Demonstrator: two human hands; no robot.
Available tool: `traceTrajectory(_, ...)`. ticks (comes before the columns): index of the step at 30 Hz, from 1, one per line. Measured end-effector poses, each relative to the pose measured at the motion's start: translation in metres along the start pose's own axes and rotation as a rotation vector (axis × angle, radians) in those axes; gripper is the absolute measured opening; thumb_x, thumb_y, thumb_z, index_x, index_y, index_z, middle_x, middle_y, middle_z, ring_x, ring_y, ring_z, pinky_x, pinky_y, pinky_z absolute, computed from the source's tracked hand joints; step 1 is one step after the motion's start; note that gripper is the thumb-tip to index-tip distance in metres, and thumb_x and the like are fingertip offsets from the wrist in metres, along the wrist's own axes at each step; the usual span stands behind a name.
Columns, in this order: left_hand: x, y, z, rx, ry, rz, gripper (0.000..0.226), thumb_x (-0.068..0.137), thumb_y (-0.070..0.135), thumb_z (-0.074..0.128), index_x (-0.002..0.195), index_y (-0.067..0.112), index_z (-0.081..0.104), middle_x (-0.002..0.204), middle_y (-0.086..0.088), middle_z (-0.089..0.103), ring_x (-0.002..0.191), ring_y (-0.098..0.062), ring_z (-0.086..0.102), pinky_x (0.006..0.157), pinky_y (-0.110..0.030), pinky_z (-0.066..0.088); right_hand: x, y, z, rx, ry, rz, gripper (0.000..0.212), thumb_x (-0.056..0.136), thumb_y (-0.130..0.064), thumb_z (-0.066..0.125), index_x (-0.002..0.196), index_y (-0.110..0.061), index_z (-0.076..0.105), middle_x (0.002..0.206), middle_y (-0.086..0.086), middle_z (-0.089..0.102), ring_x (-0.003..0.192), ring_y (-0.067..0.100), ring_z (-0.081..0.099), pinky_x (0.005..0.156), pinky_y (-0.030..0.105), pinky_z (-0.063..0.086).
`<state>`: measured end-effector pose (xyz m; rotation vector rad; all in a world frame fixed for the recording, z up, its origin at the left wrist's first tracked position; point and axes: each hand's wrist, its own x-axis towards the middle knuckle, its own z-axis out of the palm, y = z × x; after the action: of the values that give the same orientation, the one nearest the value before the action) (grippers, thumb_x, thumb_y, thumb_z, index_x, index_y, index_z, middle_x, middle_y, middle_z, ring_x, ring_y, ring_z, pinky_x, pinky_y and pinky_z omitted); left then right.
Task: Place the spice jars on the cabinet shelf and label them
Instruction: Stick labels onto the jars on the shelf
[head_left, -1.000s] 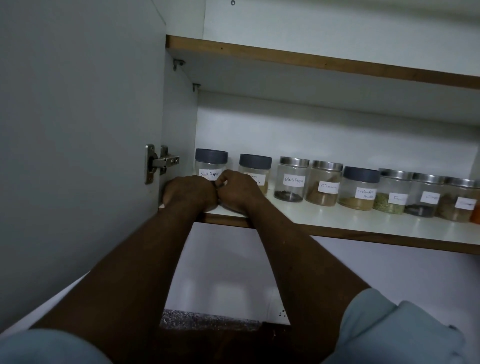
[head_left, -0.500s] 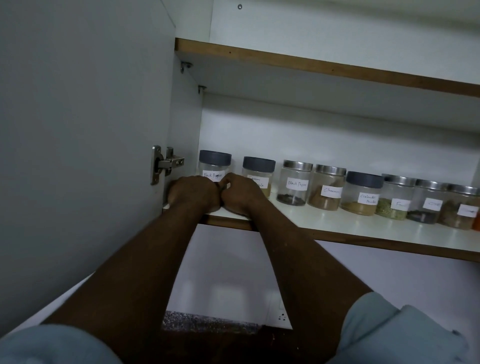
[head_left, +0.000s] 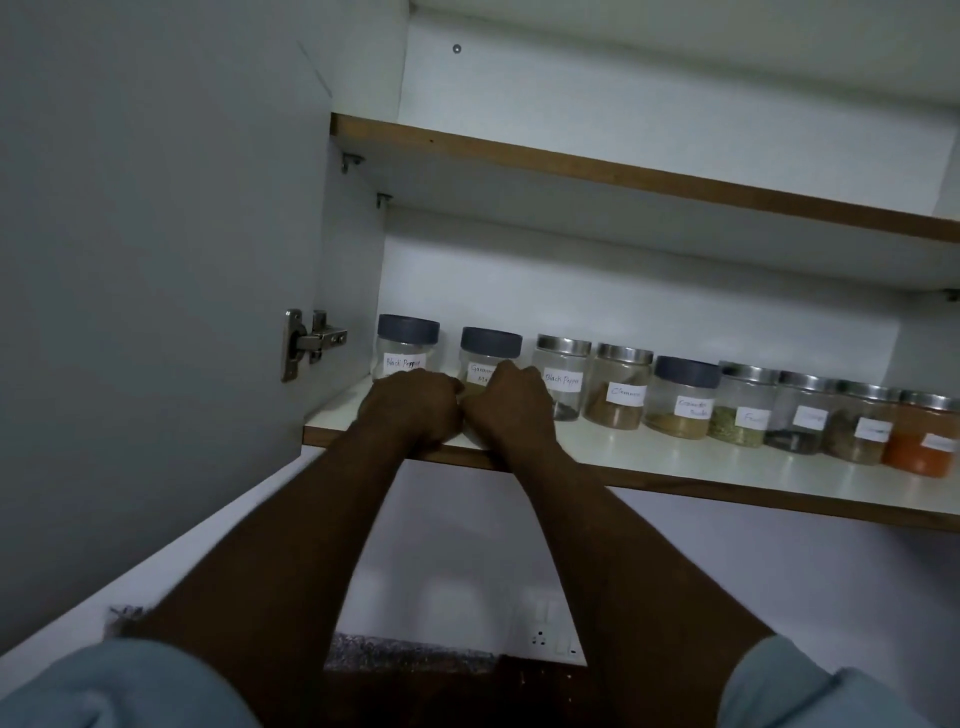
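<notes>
A row of labelled spice jars stands on the white cabinet shelf (head_left: 727, 475). The leftmost jar (head_left: 408, 351) has a blue lid and a label reading Black Pepper. Beside it is a second blue-lidded jar (head_left: 488, 345). To the right follow a steel-lidded jar (head_left: 563, 371), a cinnamon jar (head_left: 621, 389) and several more. My left hand (head_left: 415, 405) and my right hand (head_left: 511, 408) are curled, knuckles together, at the shelf's front edge before the first two jars. Their fingertips are hidden, so I cannot tell what they hold.
The open cabinet door (head_left: 156, 260) fills the left side, with its metal hinge (head_left: 309, 343) close to the first jar. An upper shelf (head_left: 623, 176) hangs above the jars. Below are a white wall with a socket (head_left: 550, 636) and a dark counter.
Both hands have shifted a little to the right along the shelf edge; the right hand now covers part of the second jar's label. The view has tilted slightly.
</notes>
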<state>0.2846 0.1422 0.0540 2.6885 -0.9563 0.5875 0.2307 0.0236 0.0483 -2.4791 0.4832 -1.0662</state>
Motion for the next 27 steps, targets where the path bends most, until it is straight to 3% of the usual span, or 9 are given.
traceTrajectory(7,0.007,0.001,-0.001,0.017,-0.093,-0.002,0.037,0.097,0.040,0.047,0.132,0.032,0.059,0.131,-0.003,0.065,0.118,-0.027,0.061,0.098,-0.044,0.050,0.012,-0.002,0.000,-0.017,-0.140,0.006,0.049,0.081,-0.046,0.057,0.115,-0.011,0.065,0.116,0.015,0.065,0.103,0.030,0.062,0.075,0.031,0.042)
traceTrajectory(10,0.011,0.002,0.000,0.028,-0.103,-0.015,0.040,0.098,0.042,0.047,0.133,0.025,0.057,0.135,-0.004,0.062,0.121,-0.029,0.059,0.102,-0.048,0.048,0.014,-0.006,-0.004,0.010,-0.185,0.021,0.059,0.073,-0.048,0.050,0.119,-0.014,0.063,0.119,0.015,0.064,0.106,0.032,0.061,0.084,0.037,0.050)
traceTrajectory(13,0.018,0.003,0.001,0.022,-0.119,-0.009,0.044,0.099,0.042,0.047,0.138,0.022,0.054,0.139,-0.005,0.059,0.125,-0.030,0.056,0.105,-0.050,0.046,0.017,-0.004,-0.005,0.029,-0.181,0.018,0.055,0.070,-0.046,0.047,0.113,-0.017,0.065,0.115,0.011,0.067,0.109,0.029,0.060,0.091,0.043,0.052)
traceTrajectory(17,0.025,0.003,0.005,-0.010,-0.133,-0.003,0.047,0.099,0.042,0.049,0.141,0.020,0.052,0.139,-0.006,0.060,0.125,-0.029,0.057,0.106,-0.049,0.046,0.026,0.003,0.001,0.026,-0.189,-0.032,0.034,0.084,-0.040,0.049,0.098,-0.015,0.067,0.103,0.009,0.072,0.090,0.023,0.062,0.068,0.032,0.043)
traceTrajectory(27,0.026,0.000,0.008,0.003,-0.076,0.043,0.042,0.100,0.040,0.047,0.136,0.021,0.059,0.134,-0.005,0.064,0.120,-0.027,0.060,0.103,-0.047,0.048,0.033,0.007,0.006,0.010,-0.194,-0.069,0.034,0.088,-0.037,0.051,0.105,-0.016,0.070,0.106,0.006,0.071,0.085,0.019,0.057,0.058,0.027,0.033)
